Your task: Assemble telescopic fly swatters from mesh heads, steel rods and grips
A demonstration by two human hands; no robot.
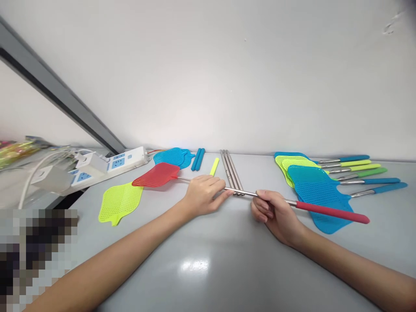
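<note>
At the near part of the grey surface (169,260), the right hand (274,214) has its grip closed on the metal rod of the red fly swatter (246,193), just beside the red handle (331,212). A little farther and to the left, the left hand (204,195) is also closed around this rod, palm down, between the right hand and the red head (156,175). So the swatter lies across both grips, and its long axis goes from the far left, at the head, to the near right, at the handle; the left hand is nearer to the head. The handle crosses in front of a blue head (320,197) on the right; I cannot tell if they touch. On the left lies a loose yellow-green head (120,203). Farther, behind the hands, are bare metal rods (231,172), a yellow handle (214,166) and two blue handles (198,159), with loose blue heads (172,157) left of them, near the wall (208,86).
</note>
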